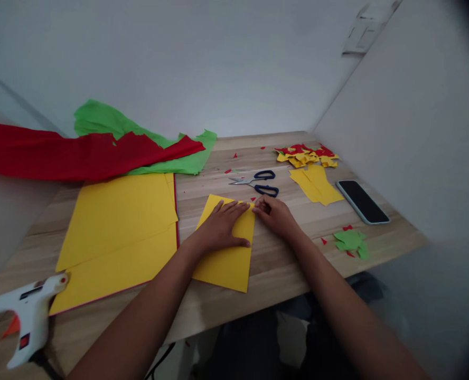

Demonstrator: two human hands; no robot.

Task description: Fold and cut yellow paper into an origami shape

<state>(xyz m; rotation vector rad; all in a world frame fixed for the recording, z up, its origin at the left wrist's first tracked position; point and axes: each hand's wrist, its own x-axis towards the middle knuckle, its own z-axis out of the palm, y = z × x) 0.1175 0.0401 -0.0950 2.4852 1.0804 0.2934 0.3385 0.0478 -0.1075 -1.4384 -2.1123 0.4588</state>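
Note:
A folded yellow paper sheet [226,264] lies on the wooden table [282,264] in front of me. My left hand [222,224] rests flat on its upper part, fingers spread. My right hand [276,215] pinches the sheet's upper right corner with its fingertips. Blue-handled scissors [258,182] lie just beyond my right hand, untouched.
Large yellow sheets [118,232] lie at the left, with red crepe paper [72,153] and green crepe paper [111,121] behind them. A white glue gun [24,316] sits at the near left edge. Yellow strips [316,184], cut scraps [306,154], a phone [362,200] and green bits [351,241] are at the right.

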